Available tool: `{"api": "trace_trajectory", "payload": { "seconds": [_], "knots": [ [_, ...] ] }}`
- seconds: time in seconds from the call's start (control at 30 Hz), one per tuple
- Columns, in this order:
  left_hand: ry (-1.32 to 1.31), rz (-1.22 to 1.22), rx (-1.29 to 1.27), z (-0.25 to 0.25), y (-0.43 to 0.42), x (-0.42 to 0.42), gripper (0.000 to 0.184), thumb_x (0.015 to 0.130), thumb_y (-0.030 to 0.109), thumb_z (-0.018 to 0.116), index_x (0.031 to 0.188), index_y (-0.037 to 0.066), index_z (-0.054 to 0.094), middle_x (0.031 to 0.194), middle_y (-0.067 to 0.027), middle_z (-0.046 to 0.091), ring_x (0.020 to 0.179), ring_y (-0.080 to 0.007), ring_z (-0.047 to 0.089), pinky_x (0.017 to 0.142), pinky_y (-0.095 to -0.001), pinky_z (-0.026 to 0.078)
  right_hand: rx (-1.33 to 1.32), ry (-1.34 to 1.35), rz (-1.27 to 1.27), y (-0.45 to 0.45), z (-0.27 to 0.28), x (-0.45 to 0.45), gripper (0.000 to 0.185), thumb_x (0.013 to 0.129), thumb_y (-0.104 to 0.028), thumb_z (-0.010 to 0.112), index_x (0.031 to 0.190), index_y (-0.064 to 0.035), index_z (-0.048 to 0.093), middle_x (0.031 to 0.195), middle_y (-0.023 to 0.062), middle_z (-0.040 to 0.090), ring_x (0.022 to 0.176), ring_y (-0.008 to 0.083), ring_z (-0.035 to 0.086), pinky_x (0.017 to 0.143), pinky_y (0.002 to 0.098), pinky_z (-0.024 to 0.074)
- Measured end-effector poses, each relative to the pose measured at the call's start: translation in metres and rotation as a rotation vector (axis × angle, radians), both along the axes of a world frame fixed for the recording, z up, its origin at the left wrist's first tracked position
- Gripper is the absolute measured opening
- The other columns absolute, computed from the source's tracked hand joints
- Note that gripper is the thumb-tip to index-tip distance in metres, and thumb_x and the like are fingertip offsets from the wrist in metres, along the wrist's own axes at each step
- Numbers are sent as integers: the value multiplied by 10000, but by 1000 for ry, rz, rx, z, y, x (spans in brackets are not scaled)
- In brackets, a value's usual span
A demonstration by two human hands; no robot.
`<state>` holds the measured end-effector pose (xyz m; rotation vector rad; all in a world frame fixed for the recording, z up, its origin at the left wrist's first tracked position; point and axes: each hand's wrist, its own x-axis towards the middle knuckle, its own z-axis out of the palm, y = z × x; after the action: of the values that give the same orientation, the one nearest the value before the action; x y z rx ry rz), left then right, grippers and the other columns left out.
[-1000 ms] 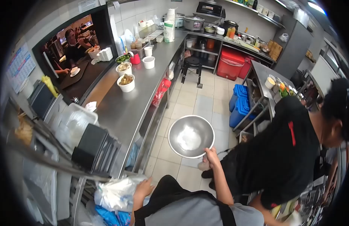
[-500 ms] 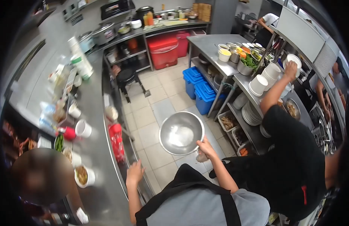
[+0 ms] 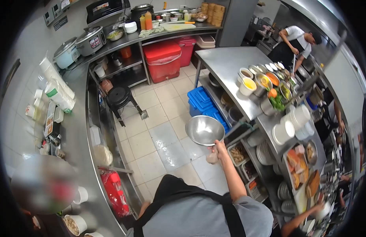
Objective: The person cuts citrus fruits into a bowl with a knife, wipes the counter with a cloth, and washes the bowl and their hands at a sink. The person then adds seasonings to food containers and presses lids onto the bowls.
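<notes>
A shiny steel mixing bowl (image 3: pixel 206 130) is held out in front of me, over the tiled floor. My right hand (image 3: pixel 219 151) is closed on its near rim, and the bowl's inside faces up. A small pale thing (image 3: pixel 212 158) shows just below that hand; what it is I cannot make out. Low beside my apron, my left hand (image 3: pixel 144 207) is mostly hidden, its fingers out of sight. It is close to the left steel counter (image 3: pixel 97 173), above a shelf with a red package (image 3: pixel 114 193).
Blue lidded bins (image 3: pixel 200 98) stand under the steel table (image 3: pixel 222 59) on the right. A black stool (image 3: pixel 119 96) and red bins (image 3: pixel 163 59) are ahead. Stacked white tubs (image 3: pixel 283 132) line the right counter. A co-worker's arm (image 3: pixel 301 219) reaches in at lower right; another person (image 3: pixel 295 41) works behind.
The view has shifted forward along the aisle. My right hand has carried the bowl farther out and right. My left hand has dropped mostly from sight. The co-worker in black is now behind at lower right.
</notes>
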<state>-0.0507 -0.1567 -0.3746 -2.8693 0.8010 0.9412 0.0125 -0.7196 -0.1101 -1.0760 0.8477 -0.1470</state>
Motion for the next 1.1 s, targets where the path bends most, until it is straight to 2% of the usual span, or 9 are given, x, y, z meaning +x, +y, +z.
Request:
{"api": "trace_trajectory", "payload": {
  "seconds": [0.23,0.27,0.33,0.5,0.53,0.67,0.8,0.9,1.1],
  "knots": [
    [475,764,68,31,14,78,328,873,245,414,1057,20,567,969,-170,605,881,-292,581,785,-403,448,80,-92,-100,-113,-75,238,355,828,-143,431,1113,51,346,729,128,587,482,242,566,373,299,408],
    [469,793,40,33,7,102,326,872,244,416,1059,23,567,975,-169,604,885,-292,581,787,-402,448,61,-35,-235,-124,-77,261,378,810,-94,460,1145,16,323,915,169,552,649,285,592,442,353,483],
    [415,848,-55,31,-10,149,324,869,243,420,1061,28,566,985,-168,603,894,-291,581,792,-398,448,85,-241,-541,-143,-83,310,495,789,6,490,1233,-50,277,1250,195,317,1047,398,445,759,616,473],
    [-256,545,-476,1,-86,316,318,863,241,431,1068,40,566,1013,-164,601,915,-288,580,803,-391,448,237,-216,-755,-228,-123,398,414,796,-67,510,1127,122,349,1113,249,426,926,414,514,715,521,531],
    [62,1026,-888,71,-131,367,293,849,207,497,1091,52,556,991,-119,615,908,-223,586,779,-328,459,117,-140,-784,-222,-99,408,447,799,-139,512,1107,143,353,1054,269,464,847,418,543,665,521,531],
    [-43,834,-1064,192,-220,480,324,872,230,505,1155,72,497,1043,-110,585,968,-198,565,847,-311,435,317,-24,-400,-304,-184,466,433,825,-215,479,1069,142,455,987,237,561,884,381,551,812,484,441],
    [-23,1018,-1079,223,-259,463,361,869,284,480,1161,72,487,1074,-138,573,981,-250,560,855,-345,431,188,264,82,-212,-206,552,431,824,-208,478,1082,137,449,994,235,559,894,378,547,819,482,437],
    [-76,995,-589,118,-259,389,408,835,334,487,1143,67,495,1092,-180,555,1028,-340,517,871,-413,413,170,373,361,-164,-209,593,431,823,-202,478,1091,133,445,1000,233,557,903,376,544,825,481,435],
    [760,1537,-161,35,-292,183,487,801,392,512,1183,89,493,1137,-144,551,931,-311,580,800,-443,449,166,471,645,-142,-218,632,431,821,-191,477,1110,125,435,1010,229,553,919,372,538,835,479,429]
  ]
}}
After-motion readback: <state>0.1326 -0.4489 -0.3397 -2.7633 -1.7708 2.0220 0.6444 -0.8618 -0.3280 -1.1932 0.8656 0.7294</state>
